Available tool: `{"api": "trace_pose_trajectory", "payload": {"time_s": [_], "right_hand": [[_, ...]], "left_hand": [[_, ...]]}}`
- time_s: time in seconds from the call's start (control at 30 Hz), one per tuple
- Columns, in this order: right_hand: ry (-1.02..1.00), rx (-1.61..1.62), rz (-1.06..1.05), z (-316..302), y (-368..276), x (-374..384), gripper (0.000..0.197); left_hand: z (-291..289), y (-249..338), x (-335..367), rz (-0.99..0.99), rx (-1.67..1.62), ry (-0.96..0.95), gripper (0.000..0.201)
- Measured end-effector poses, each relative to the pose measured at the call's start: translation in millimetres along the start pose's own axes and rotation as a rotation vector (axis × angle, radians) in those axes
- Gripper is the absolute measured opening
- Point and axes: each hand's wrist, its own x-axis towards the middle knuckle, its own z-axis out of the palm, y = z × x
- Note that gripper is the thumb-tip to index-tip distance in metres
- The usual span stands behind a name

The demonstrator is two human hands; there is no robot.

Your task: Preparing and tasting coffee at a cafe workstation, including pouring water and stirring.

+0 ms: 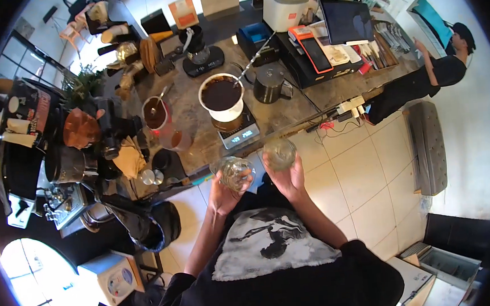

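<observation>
My left hand [223, 196] is closed around a clear glass [236, 172], held in front of my body just off the counter's near edge. Beside it, a second clear glass [280, 154] is gripped in my right hand [290, 179]. A small gap separates the two glasses. Just beyond them a white tub [225, 116] of dark brown contents stands on a digital scale [240, 135] with a lit display. A long spoon with a twisted handle [259, 53] leans out of the tub. To its left is a reddish cup [156, 114] with a spoon in it.
A dark metal pitcher [271, 86] stands right of the tub. Behind sits another scale [203, 61] bearing a dripper and glass server. A card terminal [313, 51] and a screen [347, 20] occupy the right side. Cables hang near the counter's edge; another person [422, 81] stands at right.
</observation>
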Motion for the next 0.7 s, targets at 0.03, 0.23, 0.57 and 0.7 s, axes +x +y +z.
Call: {"api": "trace_pose_trajectory", "payload": {"time_s": [0.03, 0.23, 0.57, 0.7], "right_hand": [[0.004, -0.022, -0.006, -1.2, -10.4, 9.4, 0.069], [0.055, 0.011, -0.07, -6.8, -49.9, 71.4, 0.072], [0.016, 0.201, -0.018, -20.1, -71.9, 111.9, 0.074], [0.031, 0.256, -0.021, -18.0, -79.8, 117.7, 0.07]], "left_hand": [[3.3, -6.0, 5.1, 0.026, 0.01, 0.047, 0.068], [18.5, -24.5, 26.3, 0.073, -0.021, 0.056, 0.069], [34.0, -26.2, 49.1, 0.14, -0.011, 0.203, 0.066], [31.8, -31.1, 50.7, 0.163, -0.007, 0.263, 0.06]]}}
